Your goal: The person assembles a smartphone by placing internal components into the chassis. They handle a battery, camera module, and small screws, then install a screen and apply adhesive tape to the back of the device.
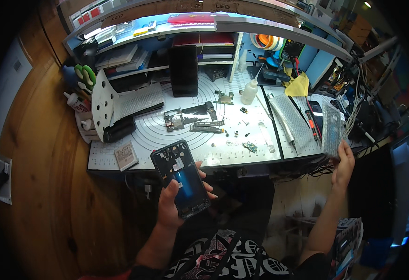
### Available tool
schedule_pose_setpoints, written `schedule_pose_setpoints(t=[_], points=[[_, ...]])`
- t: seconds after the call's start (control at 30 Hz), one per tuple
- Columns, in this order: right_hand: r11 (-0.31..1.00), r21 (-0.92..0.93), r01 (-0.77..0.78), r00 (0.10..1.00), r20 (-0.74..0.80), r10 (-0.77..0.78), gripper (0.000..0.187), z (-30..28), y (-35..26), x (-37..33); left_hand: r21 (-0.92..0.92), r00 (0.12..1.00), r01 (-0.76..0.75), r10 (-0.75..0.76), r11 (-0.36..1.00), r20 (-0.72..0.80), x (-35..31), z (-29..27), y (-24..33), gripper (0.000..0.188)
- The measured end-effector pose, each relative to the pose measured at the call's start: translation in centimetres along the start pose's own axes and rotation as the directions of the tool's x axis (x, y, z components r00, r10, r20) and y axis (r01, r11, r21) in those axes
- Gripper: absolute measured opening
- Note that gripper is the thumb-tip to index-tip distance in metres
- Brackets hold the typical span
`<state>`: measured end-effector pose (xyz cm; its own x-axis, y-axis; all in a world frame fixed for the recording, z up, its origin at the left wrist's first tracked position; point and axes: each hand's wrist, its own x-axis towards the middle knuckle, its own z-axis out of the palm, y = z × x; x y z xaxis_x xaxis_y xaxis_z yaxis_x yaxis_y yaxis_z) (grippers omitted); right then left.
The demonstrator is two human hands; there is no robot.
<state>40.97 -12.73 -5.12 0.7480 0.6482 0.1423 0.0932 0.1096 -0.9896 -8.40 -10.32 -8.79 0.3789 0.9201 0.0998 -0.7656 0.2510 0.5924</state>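
- Work in hand: apparently handling phone parts, one per hand, rather than fastening anything; judging so from the stripped smartphone frame [184,182] and the bubble-wrap sleeve [331,128].
- Left hand [169,205]: gripping the smartphone frame over the lap, part-curled, laying the thumb across the near left edge and wrapping the fingers behind to the right edge; turning the bare inner side upward.
- Right hand [344,165]: pinching the lower end of the bubble-wrap sleeve between bent fingers, well apart from the left; hiding the sleeve's contents from clear sight.
- Ahead of the left hand: lying loose on the work mat [102,157], a phone board assembly [174,120] and, farther right, a small green circuit board [249,147]; standing beyond these, a white dropper bottle [249,92].
- Ahead and left of the right hand: resting near the sleeve, a red-and-black tool [312,125].
- Next move: probably calling for a steady left hold, keeping the thumb off exposed connectors, and a light right pinch, avoiding bending anything inside the wrap.
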Motion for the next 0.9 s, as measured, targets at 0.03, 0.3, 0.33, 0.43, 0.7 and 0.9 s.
schedule_pose_setpoints(t=[0.03,0.3,0.33,0.43,0.7,0.9], points=[[0.999,-0.038,0.018,0.999,-0.037,-0.020,0.033,-0.8,1.1,3.0,-0.008,1.000,0.012,-0.012,1.000,-0.006,-0.2,-0.4,0.3,0.073],[0.932,-0.356,-0.066,0.994,-0.101,0.031,0.031,-0.5,4.8,12.1,-0.140,0.989,0.148,-0.146,0.979,0.018,-0.1,-2.0,0.7,0.087],[0.908,-0.414,-0.057,0.994,-0.104,0.015,0.031,-0.3,4.9,12.3,-0.171,0.989,0.146,-0.145,0.975,0.015,-0.2,-2.4,0.6,0.087],[0.577,-0.813,0.072,0.989,-0.017,-0.148,0.036,-2.6,4.9,14.0,-0.278,0.986,0.169,-0.159,0.945,0.059,-0.1,-2.5,0.5,0.085],[0.200,-0.969,0.148,0.862,0.028,-0.506,0.038,1.8,1.0,7.5,-0.275,0.975,0.218,-0.220,0.936,0.027,0.2,-2.3,0.4,0.076],[0.572,-0.553,0.605,0.788,0.312,-0.531,0.015,13.0,-2.1,-5.2,-0.260,0.969,0.238,-0.246,0.936,0.001,0.8,-1.7,0.2,0.070]])
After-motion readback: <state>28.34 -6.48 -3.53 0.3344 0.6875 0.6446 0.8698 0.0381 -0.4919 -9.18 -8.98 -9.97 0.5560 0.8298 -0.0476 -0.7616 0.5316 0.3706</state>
